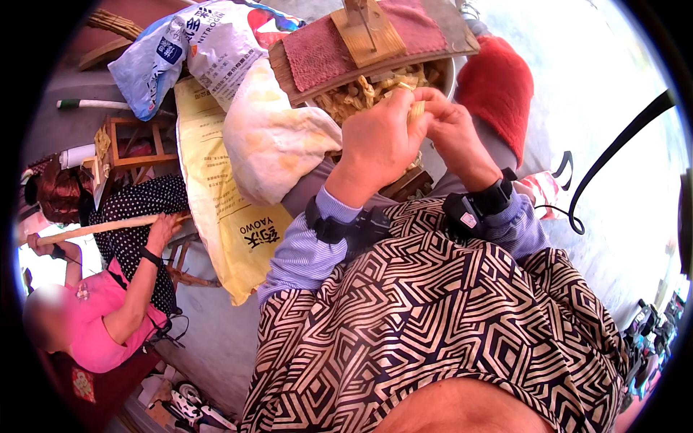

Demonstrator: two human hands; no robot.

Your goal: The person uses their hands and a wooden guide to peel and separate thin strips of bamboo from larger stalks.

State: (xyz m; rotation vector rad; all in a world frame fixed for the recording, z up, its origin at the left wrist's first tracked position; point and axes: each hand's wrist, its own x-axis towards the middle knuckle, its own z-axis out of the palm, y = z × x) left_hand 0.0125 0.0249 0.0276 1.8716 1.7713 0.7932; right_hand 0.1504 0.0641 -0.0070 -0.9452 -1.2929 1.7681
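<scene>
My left hand (pixel 379 138) and my right hand (pixel 455 127) meet in front of me, both closed on a small pale yellow strip (pixel 416 111), perhaps plant fibre. The fingers cover much of it. Beyond them, a round white basin (pixel 450 81) holds many curled, pale yellow strips (pixel 346 100). Over the basin's far part lies a wooden board (pixel 465 44) with a red cloth (pixel 314 57) and a wooden block (pixel 352 35); a thin metal spike stands up from the block.
A white cloth (pixel 270 146) and a yellow printed sack (pixel 211 162) lie at left, with a white and blue plastic sack (pixel 216 48) beyond. At far left, a co-worker in pink (pixel 103 325) holds a long pale strip (pixel 108 226). A small wooden stool (pixel 143 161) stands near them.
</scene>
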